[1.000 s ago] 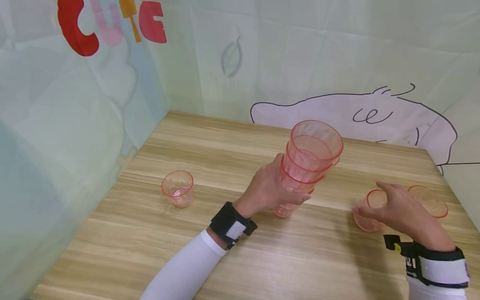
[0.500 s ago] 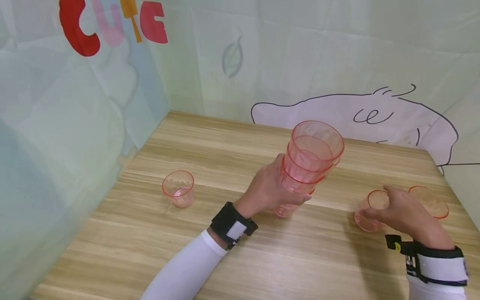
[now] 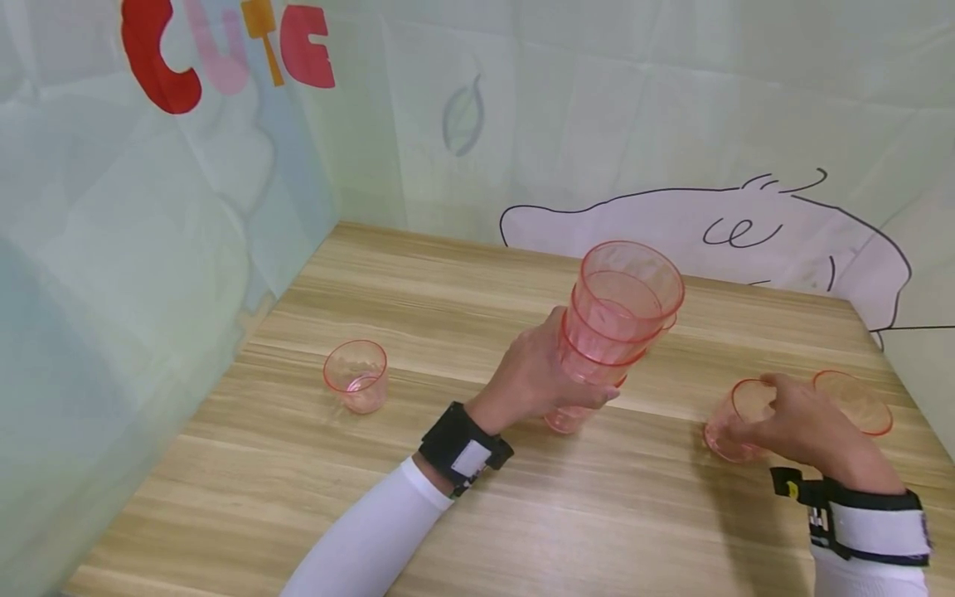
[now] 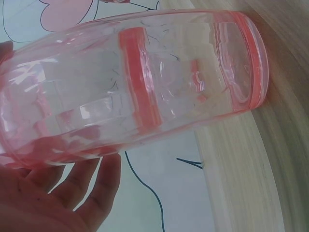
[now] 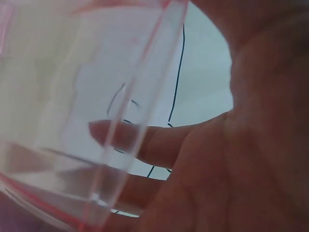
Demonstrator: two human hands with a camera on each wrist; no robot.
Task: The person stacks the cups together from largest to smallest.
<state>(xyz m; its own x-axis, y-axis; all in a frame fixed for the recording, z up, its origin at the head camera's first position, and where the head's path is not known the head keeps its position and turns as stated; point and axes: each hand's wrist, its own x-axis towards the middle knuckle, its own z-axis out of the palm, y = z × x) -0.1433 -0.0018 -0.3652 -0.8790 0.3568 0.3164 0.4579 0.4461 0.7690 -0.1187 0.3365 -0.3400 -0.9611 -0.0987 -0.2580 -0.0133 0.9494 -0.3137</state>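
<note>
My left hand (image 3: 533,369) grips a tilted stack of clear pink plastic cups (image 3: 622,290) around its lower part, over the middle of the table. The left wrist view shows the stack's base end near the wood, with curled fingers (image 4: 104,188) along its side. On the right, my right hand (image 3: 816,427) holds a single pink cup (image 3: 727,435) that stands on the table, thumb on the near side and fingers around the far side. Through that cup's wall (image 5: 72,96), the right wrist view shows some of the fingers. Part of its rim is hidden by the hand.
Another pink cup (image 3: 358,381) stands upright on the left of the wooden table (image 3: 298,489). Just behind my right hand is one more cup (image 3: 858,402), partly hidden. A printed cloth backdrop (image 3: 418,108) borders the table at the left and back.
The right hand has lowered slightly and closed its thumb and fingers around the cup at right. My left hand and its stack have stayed nearly still.
</note>
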